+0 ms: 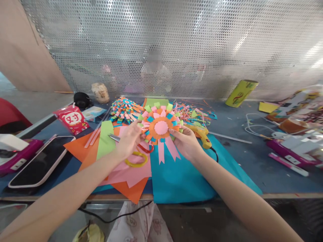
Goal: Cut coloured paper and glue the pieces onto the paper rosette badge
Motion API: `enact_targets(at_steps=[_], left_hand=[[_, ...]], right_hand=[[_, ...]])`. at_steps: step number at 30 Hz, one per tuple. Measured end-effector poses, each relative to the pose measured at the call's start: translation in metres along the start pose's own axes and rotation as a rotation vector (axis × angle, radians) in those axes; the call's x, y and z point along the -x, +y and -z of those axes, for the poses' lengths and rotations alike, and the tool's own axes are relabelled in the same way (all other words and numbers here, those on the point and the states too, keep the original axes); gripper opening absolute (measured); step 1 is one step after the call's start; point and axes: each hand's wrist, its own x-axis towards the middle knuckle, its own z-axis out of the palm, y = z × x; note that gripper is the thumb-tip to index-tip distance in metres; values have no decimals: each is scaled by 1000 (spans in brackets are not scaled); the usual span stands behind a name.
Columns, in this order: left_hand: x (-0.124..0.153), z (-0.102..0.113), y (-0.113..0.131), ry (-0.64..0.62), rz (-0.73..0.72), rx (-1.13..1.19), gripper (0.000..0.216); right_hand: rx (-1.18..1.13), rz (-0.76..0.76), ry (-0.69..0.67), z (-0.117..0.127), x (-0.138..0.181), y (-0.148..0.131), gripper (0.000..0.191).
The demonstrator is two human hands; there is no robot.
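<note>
A paper rosette is held up above the table between my two hands. It has a pink centre disc, an orange ring, looped petals in several colours and two pink ribbon tails hanging down. My left hand is closed on its left edge, the fingertips partly behind the petals. On the right edge my right hand pinches it, thumb in front. Below my left hand lie scissors with red and yellow handles, on pink paper. Blue paper spreads underneath the rosette.
Behind are a finished-looking paper flower and a heap of paper scraps. A yellow glue gun lies right of my right hand. A phone and red packet are left; a tilted green-yellow tube stands back right.
</note>
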Motion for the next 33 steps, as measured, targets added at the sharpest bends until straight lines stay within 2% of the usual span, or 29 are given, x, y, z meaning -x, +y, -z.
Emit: enact_targets(at_steps=[3, 6, 9, 16, 20, 24, 27, 30, 33], left_hand=[[2, 1, -2, -12, -4, -112, 39], [2, 3, -4, 28, 6, -125, 32], [1, 7, -4, 57, -21, -154, 31], [7, 5, 0, -3, -15, -374, 31], [9, 2, 2, -37, -12, -412, 32], [8, 3, 2, -27, -24, -418, 32], [8, 4, 3, -14, -8, -427, 34], [8, 4, 4, -30, 24, -431, 34], [8, 3, 4, -35, 21, -438, 34]], right_hand=[[48, -27, 11, 2, 0, 0, 27], [106, -27, 28, 4, -2, -6, 25], [135, 28, 44, 9, -6, -16, 25], [367, 176, 34, 17, -9, -23, 32], [496, 215, 64, 18, -9, -22, 31], [586, 241, 18, 23, -9, -27, 20], [745, 341, 7, 28, -7, -31, 9], [948, 498, 1, 31, -4, -34, 14], [1002, 583, -23, 31, -2, -35, 17]])
